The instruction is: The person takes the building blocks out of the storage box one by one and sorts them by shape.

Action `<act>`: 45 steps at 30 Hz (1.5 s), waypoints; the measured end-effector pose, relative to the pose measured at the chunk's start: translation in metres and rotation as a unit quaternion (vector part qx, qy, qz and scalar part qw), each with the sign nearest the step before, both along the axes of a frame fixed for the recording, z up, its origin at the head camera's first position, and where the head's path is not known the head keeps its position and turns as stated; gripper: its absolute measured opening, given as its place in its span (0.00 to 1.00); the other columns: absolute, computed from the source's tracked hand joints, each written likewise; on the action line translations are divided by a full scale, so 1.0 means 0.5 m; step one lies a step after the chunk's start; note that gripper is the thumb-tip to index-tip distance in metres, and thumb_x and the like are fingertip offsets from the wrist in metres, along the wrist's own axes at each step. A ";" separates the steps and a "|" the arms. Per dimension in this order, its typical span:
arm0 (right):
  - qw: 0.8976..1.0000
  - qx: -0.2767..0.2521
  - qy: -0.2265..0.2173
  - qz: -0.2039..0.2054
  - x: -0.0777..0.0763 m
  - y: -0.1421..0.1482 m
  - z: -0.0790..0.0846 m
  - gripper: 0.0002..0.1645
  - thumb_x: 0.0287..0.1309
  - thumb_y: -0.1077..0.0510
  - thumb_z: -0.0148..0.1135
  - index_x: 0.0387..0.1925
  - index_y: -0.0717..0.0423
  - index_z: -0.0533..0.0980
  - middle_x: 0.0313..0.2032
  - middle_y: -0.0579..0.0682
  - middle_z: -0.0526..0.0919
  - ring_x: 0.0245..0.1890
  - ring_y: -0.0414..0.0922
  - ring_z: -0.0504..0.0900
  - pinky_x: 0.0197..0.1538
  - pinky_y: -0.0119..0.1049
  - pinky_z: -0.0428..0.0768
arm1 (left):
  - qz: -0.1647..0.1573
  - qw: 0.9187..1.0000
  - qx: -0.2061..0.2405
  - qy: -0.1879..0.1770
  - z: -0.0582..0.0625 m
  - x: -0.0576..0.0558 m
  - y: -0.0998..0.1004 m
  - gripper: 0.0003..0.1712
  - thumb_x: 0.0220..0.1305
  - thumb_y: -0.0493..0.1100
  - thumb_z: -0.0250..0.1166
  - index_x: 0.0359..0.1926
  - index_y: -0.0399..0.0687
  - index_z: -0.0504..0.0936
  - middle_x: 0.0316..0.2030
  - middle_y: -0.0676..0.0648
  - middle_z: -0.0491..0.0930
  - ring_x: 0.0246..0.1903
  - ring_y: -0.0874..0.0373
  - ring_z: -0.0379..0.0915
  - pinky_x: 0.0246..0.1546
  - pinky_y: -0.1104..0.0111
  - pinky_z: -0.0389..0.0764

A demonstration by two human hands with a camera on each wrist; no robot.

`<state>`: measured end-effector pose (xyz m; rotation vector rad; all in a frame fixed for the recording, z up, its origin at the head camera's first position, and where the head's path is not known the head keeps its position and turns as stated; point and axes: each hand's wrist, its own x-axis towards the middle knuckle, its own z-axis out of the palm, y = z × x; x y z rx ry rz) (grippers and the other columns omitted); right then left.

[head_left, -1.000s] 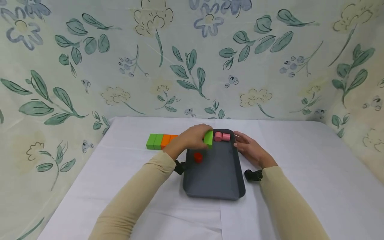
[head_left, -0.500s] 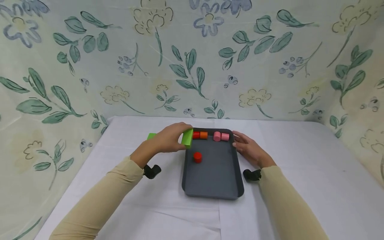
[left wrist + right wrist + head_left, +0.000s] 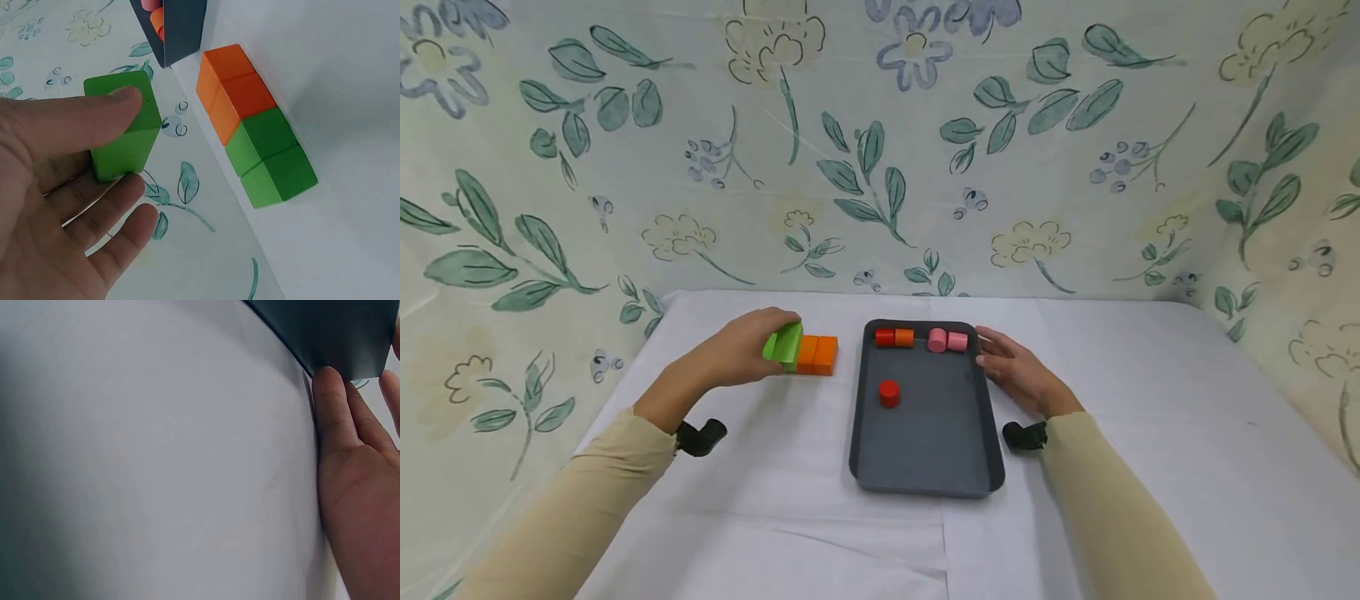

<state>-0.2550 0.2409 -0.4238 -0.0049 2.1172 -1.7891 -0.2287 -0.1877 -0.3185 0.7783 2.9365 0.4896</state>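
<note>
My left hand (image 3: 733, 352) pinches a green block (image 3: 128, 153) between thumb and fingers. In the head view the held block overlaps the left end of a row of blocks on the table. The left wrist view shows that row: two orange blocks (image 3: 236, 81) and two green blocks (image 3: 275, 156), standing side by side, apart from the held one. My right hand (image 3: 1028, 373) rests at the far right corner of the dark grey tray (image 3: 992, 417), its fingertips (image 3: 328, 381) against the outer wall.
Inside the tray, a red cylinder (image 3: 885, 337) and an orange one (image 3: 904, 337) lie at the far left. Two pink cylinders (image 3: 947, 340) are at the far right, and another red cylinder (image 3: 889, 393) stands nearer. A floral cloth (image 3: 880, 167) hangs behind the white-covered table (image 3: 760, 500).
My left hand has moved left with the green block, from over the tray's far edge to the row of blocks. The right hand stays by the tray.
</note>
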 end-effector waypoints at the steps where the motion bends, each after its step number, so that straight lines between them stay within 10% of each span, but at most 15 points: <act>1: 1.000 -0.001 -0.001 0.000 0.000 -0.001 -0.001 0.44 0.70 0.55 0.55 0.79 0.39 0.46 0.80 0.52 0.41 0.80 0.55 0.44 0.80 0.54 0.46 | 0.004 1.000 -0.002 0.001 0.000 0.001 -0.009 0.38 0.54 0.37 0.73 0.66 0.41 0.70 0.59 0.43 0.77 0.55 0.47 0.71 0.58 0.51 0.79; 11: 1.000 0.004 0.000 0.000 -0.005 -0.002 0.000 0.44 0.70 0.55 0.55 0.79 0.39 0.47 0.80 0.52 0.42 0.80 0.54 0.45 0.80 0.53 0.47 | 0.030 1.000 0.003 -0.005 -0.005 0.000 -0.074 0.38 0.54 0.34 0.72 0.66 0.37 0.69 0.58 0.40 0.77 0.55 0.45 0.72 0.60 0.48 0.77; 21: 1.000 -0.001 -0.003 -0.003 -0.004 0.000 0.000 0.43 0.70 0.55 0.55 0.79 0.38 0.47 0.80 0.52 0.41 0.80 0.54 0.45 0.80 0.54 0.46 | 0.067 0.997 -0.014 -0.036 -0.035 -0.062 -0.127 0.40 0.53 0.34 0.71 0.68 0.35 0.68 0.62 0.32 0.73 0.57 0.35 0.73 0.58 0.45 0.76; 45: 1.000 -0.004 0.001 0.006 -0.001 0.004 0.003 0.43 0.70 0.55 0.55 0.79 0.40 0.46 0.80 0.52 0.41 0.80 0.54 0.43 0.80 0.55 0.45 | 0.179 0.972 0.019 -0.153 -0.122 -0.124 -0.156 0.47 0.56 0.34 0.69 0.75 0.42 0.58 0.67 0.30 0.64 0.58 0.38 0.66 0.64 0.43 0.69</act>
